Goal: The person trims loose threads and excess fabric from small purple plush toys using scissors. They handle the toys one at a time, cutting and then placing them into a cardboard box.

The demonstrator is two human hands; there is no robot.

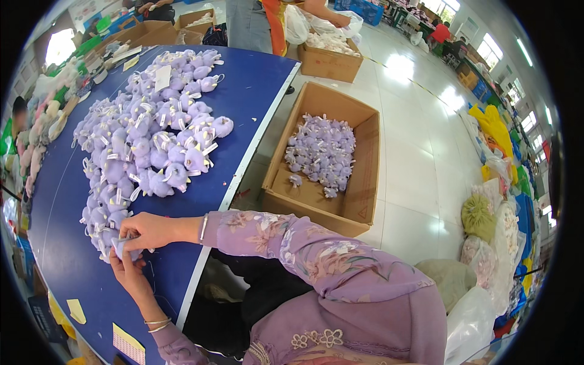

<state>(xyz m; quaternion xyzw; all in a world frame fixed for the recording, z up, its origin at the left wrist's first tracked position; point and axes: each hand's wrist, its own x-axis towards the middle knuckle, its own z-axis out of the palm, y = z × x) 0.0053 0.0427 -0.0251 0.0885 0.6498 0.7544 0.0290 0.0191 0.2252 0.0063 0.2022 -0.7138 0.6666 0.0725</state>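
Left of centre in the frame, the right hand [147,231] and the left hand [129,275] meet over a small lavender plush toy [118,246] at the lower end of a pile. Both hands are closed on it, thumbs and fingers pinching; the toy is partly hidden by the fingers. The pile of lavender plush toys [140,146], with white loops or tags, spreads up the blue table [243,85] to the upper left, a white slip [162,78] lying on it. At the lower left are a yellow paper [76,311] and a printed card [128,345]. Near the centre, beside the table, an open carton [367,152] holds more lavender pieces [322,152]. At the top, a person in grey trousers [248,27] stands beside a 2nd carton [328,64] of whitish pieces.
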